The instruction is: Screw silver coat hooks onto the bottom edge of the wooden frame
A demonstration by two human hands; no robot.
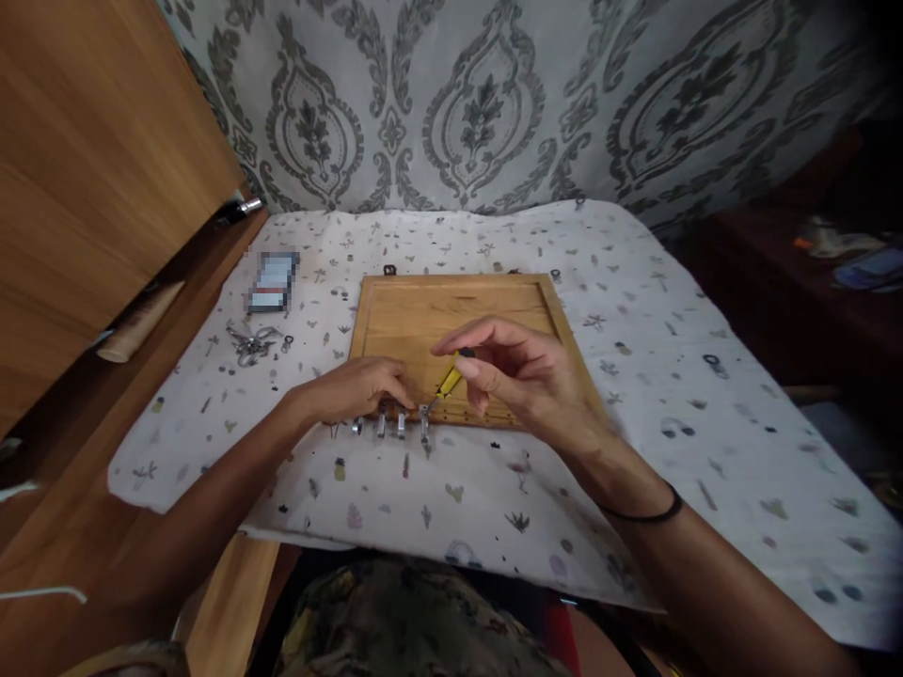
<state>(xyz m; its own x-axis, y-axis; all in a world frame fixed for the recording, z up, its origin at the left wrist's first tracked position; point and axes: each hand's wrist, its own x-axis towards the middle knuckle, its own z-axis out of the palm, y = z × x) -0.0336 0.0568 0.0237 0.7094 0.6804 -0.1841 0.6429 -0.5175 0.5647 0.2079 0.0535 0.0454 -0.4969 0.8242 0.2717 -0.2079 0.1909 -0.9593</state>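
Note:
A wooden panel (402,324) with a raised frame lies on the cloth in front of me. Along its near edge sit several small metal clasps (402,426). My right hand (518,371) pinches a small screwdriver (450,377) with a yellow handle and black end. Its shaft slants down to the rightmost clasp (424,423). My left hand (363,387) lies palm down at the panel's near left, fingers bent and apart, the tips against the wood beside the clasps. Small dark holes dot the panel edge to the right of the screwdriver.
A white patterned cloth (635,414) covers the table. At the left lie a blurred phone (274,281) and a heap of metal pieces (254,346). Wooden furniture (105,141) borders the left side, and a patterned curtain (486,103) hangs behind.

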